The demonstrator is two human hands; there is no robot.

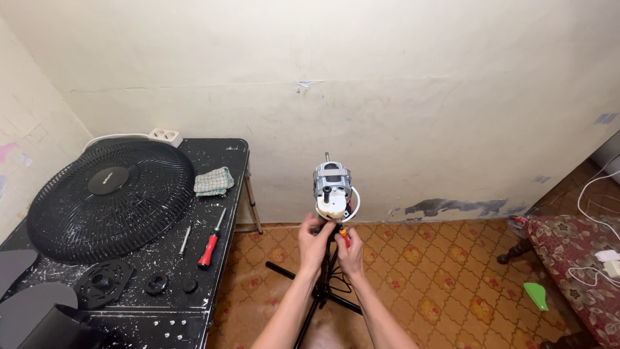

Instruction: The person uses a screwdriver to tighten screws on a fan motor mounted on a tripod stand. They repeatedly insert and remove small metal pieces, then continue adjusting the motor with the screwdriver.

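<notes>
A bare fan motor (pixel 332 189), grey metal with a white lower housing and a shaft sticking up, sits on top of a black stand (pixel 323 284) on the floor. Both of my hands are just below the motor. My left hand (pixel 314 236) grips the stand's neck under the white housing. My right hand (pixel 349 249) holds a small red and orange tool (pixel 344 236) against the same spot. White wires loop at the motor's right side.
A black paint-flecked table (pixel 213 258) at left carries a black fan grille (pixel 110 197), a red-handled screwdriver (pixel 210 244), a thin screwdriver, a checked cloth (pixel 214 181), black fan parts and a power strip. A patterned cushion (pixel 578 268) lies at right.
</notes>
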